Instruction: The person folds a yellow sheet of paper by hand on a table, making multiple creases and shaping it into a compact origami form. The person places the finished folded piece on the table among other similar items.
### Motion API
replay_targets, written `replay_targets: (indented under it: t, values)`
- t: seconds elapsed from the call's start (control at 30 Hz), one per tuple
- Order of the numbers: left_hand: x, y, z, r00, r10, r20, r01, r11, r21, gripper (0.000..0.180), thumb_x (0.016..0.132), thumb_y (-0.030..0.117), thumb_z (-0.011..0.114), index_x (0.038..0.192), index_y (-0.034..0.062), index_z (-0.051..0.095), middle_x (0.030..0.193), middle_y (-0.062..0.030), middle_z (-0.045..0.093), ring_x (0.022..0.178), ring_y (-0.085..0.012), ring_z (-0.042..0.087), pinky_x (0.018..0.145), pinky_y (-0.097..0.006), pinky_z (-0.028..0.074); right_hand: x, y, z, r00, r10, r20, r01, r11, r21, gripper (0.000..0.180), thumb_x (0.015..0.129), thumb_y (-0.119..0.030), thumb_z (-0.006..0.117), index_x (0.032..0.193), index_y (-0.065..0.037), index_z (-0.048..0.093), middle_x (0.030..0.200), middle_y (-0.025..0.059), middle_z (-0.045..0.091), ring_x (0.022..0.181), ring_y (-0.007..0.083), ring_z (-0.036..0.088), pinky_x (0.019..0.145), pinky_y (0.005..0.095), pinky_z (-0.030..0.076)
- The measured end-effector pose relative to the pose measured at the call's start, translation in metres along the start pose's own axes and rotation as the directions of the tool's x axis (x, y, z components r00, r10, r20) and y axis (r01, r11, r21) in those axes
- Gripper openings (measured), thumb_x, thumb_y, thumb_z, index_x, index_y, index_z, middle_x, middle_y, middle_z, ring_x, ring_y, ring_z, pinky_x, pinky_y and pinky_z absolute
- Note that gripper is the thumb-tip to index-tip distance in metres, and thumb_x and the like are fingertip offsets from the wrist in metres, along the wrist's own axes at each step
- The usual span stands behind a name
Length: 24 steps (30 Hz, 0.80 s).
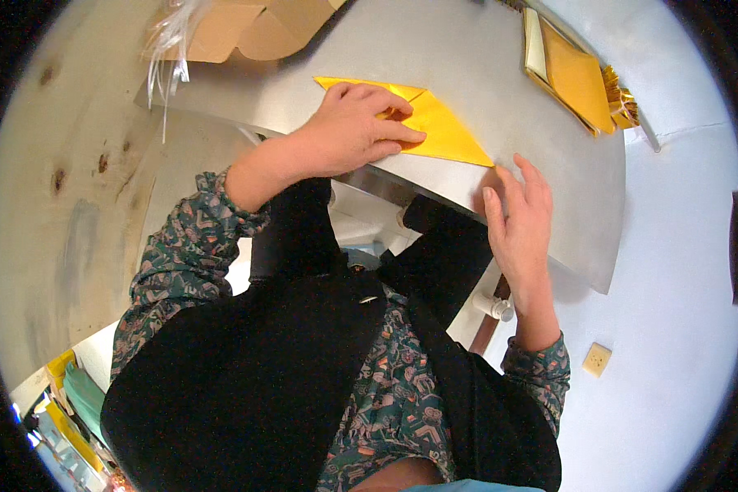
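Observation:
A sheet of bright yellow paper [444, 131], folded into a long shape with pointed ends, lies flat on the grey metal table [459, 49]. My left hand [359, 123] rests on its left part, fingers spread over the paper, hiding some of its folds. Beside the paper's right tip is my right hand [521, 215], thumb and fingers apart, holding nothing. Whether a fingertip touches that tip I cannot tell.
At the back left sits an open brown cardboard box [258, 29], with clear plastic strips [172, 49] hanging beside it. A stack of yellow-gold sheets [572, 74] lies at the back right, crinkled gold pieces [621, 100] next to it. The table's front edge runs close to my lap.

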<state>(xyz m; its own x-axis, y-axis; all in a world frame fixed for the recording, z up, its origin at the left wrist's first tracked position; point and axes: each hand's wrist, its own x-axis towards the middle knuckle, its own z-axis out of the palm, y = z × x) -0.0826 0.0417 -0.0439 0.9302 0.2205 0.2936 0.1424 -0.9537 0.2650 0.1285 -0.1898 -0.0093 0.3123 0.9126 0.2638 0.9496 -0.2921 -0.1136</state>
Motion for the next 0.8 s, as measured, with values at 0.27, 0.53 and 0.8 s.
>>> replay_targets:
  t: [0.27,0.53,0.8]
  values:
    - [-0.019,0.016,0.003,0.985,0.102,-0.139,-0.103,0.995,0.000,0.047,0.093,0.034,0.069,0.138,0.0231,0.063,0.135,-0.0057,0.060,0.125,-0.0288,0.056,0.110,-0.051,0.038,0.010,-0.031,0.021,0.934,-0.352,-0.052,0.356,0.918,0.174,0.061,0.087,-0.028,0.076,0.140,-0.007,0.056,0.146,0.0126,0.056,0.141,0.0308,0.048,0.122,0.0548,0.026]
    - [-0.037,0.016,-0.022,0.993,0.095,-0.066,-0.102,0.989,-0.106,0.047,0.082,0.015,0.077,0.128,0.0127,0.065,0.126,-0.0057,0.067,0.122,-0.0306,0.060,0.107,-0.046,0.045,0.008,-0.031,0.016,0.906,-0.373,-0.201,0.410,0.891,0.195,0.022,0.090,-0.015,0.074,0.112,-0.010,0.072,0.114,0.0061,0.072,0.106,0.0244,0.067,0.119,0.0498,0.034]
    - [0.032,0.000,-0.058,0.967,-0.206,0.148,0.250,0.680,-0.689,0.035,0.100,0.015,0.067,0.134,0.0084,0.063,0.093,-0.0038,0.071,0.084,-0.0072,0.063,0.076,-0.024,0.054,0.075,0.003,-0.032,0.991,-0.049,0.126,-0.040,0.780,0.624,0.026,0.097,-0.018,0.067,0.122,-0.015,0.072,0.108,0.0125,0.074,0.101,0.0271,0.070,0.089,0.0367,0.055]
